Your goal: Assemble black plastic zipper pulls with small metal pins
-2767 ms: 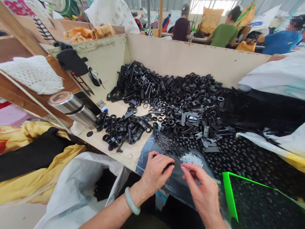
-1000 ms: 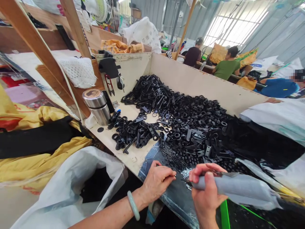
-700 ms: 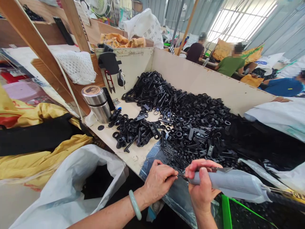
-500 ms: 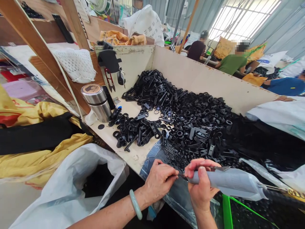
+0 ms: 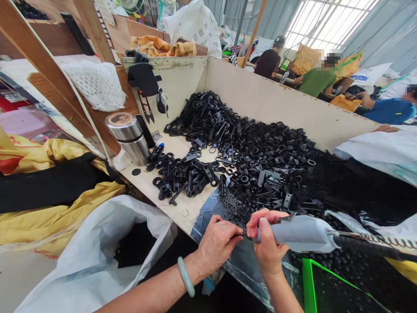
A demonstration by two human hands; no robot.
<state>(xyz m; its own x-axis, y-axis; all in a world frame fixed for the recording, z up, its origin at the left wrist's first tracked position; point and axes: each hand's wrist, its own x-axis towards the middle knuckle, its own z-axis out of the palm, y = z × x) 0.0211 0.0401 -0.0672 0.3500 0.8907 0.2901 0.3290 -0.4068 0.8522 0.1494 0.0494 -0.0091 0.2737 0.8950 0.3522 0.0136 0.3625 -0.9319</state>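
My right hand (image 5: 265, 241) is wrapped round a grey powered hand tool (image 5: 299, 234) whose coiled cable runs off to the right. Its tip points left at my left hand (image 5: 216, 244), which pinches a small black part I cannot make out at the tool's tip. Both hands hover over a piece of denim cloth (image 5: 208, 213) at the front edge of the work bin. A pile of small dark pins (image 5: 236, 208) lies just beyond my fingers. A jade bangle (image 5: 185, 277) circles my left wrist.
The walled bin (image 5: 260, 98) holds heaps of black plastic pulls (image 5: 185, 176) and rings (image 5: 270, 152). A steel flask (image 5: 128, 137) stands at its left edge. A white sack (image 5: 94, 256) gapes at lower left, a green crate (image 5: 312, 282) at lower right. Other people sit behind.
My right hand picked up the grey tool since the earliest frame. In the last second both hands drifted slightly up and left, tool tip staying against the left hand's pinch.
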